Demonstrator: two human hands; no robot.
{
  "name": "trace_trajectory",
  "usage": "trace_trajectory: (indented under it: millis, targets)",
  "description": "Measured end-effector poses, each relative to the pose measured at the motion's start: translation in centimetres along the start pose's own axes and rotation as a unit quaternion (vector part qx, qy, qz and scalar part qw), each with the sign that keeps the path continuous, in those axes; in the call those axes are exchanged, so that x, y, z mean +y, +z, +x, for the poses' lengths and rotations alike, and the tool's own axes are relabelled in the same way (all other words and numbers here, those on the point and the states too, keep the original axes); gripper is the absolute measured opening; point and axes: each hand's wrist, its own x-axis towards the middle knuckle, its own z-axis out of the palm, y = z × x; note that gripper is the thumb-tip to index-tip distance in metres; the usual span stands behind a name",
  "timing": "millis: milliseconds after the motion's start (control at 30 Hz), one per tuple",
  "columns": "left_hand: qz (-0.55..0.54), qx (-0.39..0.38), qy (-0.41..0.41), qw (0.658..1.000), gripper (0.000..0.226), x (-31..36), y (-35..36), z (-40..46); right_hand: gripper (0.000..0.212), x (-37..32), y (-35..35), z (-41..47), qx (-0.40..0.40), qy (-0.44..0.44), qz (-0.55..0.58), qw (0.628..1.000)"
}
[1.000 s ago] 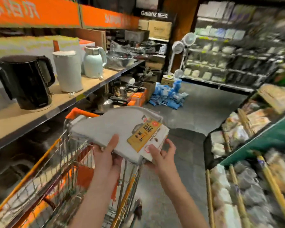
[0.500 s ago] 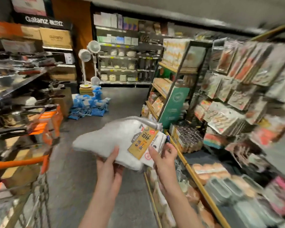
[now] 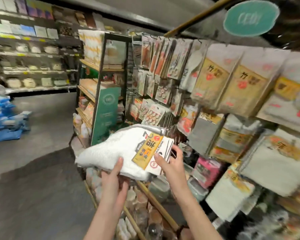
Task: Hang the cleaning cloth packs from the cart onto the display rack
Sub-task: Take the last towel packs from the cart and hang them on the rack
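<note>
While both hands [image 3: 114, 177] [image 3: 171, 161] grip it, the cloth pack [image 3: 111, 149] lies near-level, label end toward the rack [image 3: 215, 94].

Shop aisle: stocked shelves [image 3: 33, 54], hanging packs [image 3: 213, 84].

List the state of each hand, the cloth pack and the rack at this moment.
Left hand: grips the cloth pack from below.
Right hand: pinches its label end.
Cleaning cloth pack: held off the rack, not yet hung.
Display rack: packs already hanging.
</note>
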Motion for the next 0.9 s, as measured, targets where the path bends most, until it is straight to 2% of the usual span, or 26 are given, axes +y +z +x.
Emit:
trace_trajectory:
  millis: [133, 267, 367, 467, 533, 600, 633, 667, 767, 833, 900]
  targets:
    - [0.013, 0.002, -0.085, 0.996, 0.066, -4.2, 2.6, 0.4, 0.062, -1.5, -3.8, 1.3, 0.050, -0.044, -0.037, 0.997]
    - [0.054, -0.014, -0.160, 0.986, 0.053, -7.8, 4.5, 0.5, 0.061, -2.8, -6.4, 2.2, 0.105, -0.073, -0.121, 0.984]
    - [0.119, -0.054, -0.224, 0.966, 0.047, -10.1, 5.8, 0.8, 0.055, -3.6, -8.0, 3.2, 0.146, -0.083, -0.173, 0.970]
    - [0.190, -0.115, -0.314, 0.923, 0.042, -11.7, 6.6, 0.8, 0.053, -4.7, -9.0, 4.3, 0.190, -0.095, -0.214, 0.954]
    - [0.258, -0.198, -0.370, 0.870, 0.036, -11.8, 7.2, 0.9, 0.052, -5.5, -9.7, 5.0, 0.212, -0.091, -0.238, 0.943]
    - [0.319, -0.307, -0.391, 0.807, 0.030, -10.9, 8.0, 1.2, 0.053, -6.2, -10.4, 5.5, 0.224, -0.086, -0.252, 0.938]
    - [0.343, -0.347, -0.378, 0.786, 0.026, -10.5, 8.6, 1.7, 0.053, -6.6, -10.8, 5.6, 0.230, -0.086, -0.259, 0.934]
    - [0.359, -0.378, -0.338, 0.783, 0.022, -10.1, 9.2, 2.2, 0.053, -7.0, -11.2, 5.7, 0.238, -0.086, -0.268, 0.930]
    - [0.389, -0.427, -0.103, 0.810, 0.011, -9.1, 12.2, 4.5, 0.054, -8.4, -12.4, 5.2, 0.252, -0.075, -0.290, 0.920]
    - [0.402, -0.445, 0.045, 0.799, 0.029, -8.9, 14.9, 6.1, 0.053, -9.3, -13.4, 4.7, 0.248, -0.068, -0.290, 0.922]
    - [0.424, -0.463, 0.161, 0.761, 0.047, -9.3, 17.5, 7.3, 0.054, -10.2, -14.3, 4.0, 0.241, -0.057, -0.293, 0.923]
